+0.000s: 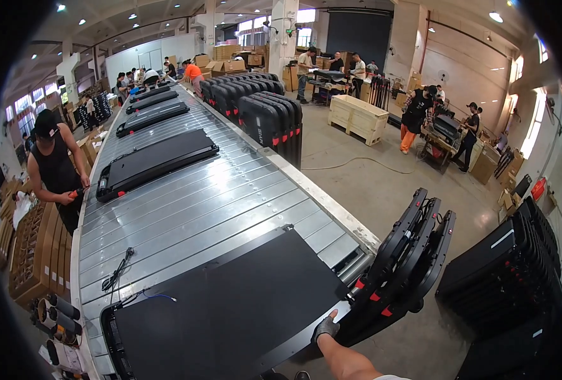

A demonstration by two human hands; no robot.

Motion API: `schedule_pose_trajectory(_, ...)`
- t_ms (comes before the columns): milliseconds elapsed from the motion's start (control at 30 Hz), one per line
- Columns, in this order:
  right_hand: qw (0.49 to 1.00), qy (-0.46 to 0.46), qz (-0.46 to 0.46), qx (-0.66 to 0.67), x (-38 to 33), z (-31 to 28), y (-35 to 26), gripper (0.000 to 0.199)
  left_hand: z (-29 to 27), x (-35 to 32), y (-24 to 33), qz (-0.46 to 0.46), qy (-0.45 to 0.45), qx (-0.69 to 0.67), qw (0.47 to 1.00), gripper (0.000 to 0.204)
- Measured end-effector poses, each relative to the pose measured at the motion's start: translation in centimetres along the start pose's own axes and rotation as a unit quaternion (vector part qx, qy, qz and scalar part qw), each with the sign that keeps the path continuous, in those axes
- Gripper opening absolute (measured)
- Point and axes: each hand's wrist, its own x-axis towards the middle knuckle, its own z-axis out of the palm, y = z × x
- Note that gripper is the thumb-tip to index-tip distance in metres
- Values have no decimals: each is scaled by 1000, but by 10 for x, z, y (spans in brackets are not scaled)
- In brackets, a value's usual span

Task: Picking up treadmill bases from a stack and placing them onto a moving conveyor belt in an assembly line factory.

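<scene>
A large black flat treadmill deck [224,304] lies at the near end of the metal conveyor [230,215], its lower part cut off by the picture's edge. At its right side edge is my right hand [325,328] in a dark grey glove. The thumb rests over the edge, and the fingers curl round it, partly hidden. A thin blue wire [160,296] pokes out at the deck's far left corner. Just beyond, a coiled black cable [117,271] lies on the slats. My left hand is out of the picture.
Folded black frames [408,253] with red parts stand right of the conveyor's end. More treadmill decks [157,163] sit farther up the line. On the left, a co-worker [56,164] holds an orange tool. Black units [506,272] are stacked at right; a wooden crate [357,119] stands behind.
</scene>
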Motion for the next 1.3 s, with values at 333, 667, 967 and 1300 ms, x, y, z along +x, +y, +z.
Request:
schedule_pose_trajectory(333, 998, -27, -14, -46, -16, 1, -2, 99, 44, -3, -13, 44, -84, 28, 995, 95)
schedule_pose_trajectory(667, 995, -76, 2, 62, -18, -12, -14, 106, 16, 79, -48, -12, 4, 3, 1000, 97)
schedule_pose_trajectory(967, 996, -71, 2, 58, -14, -15, -9, 108, -7, 62, -40, -35, -8, -3, 999, 99)
schedule_pose_trajectory(1300, 998, -47, -46, -10, -14, -13, -9, 102, -37, 50, -38, -20, -51, 10, 998, 101)
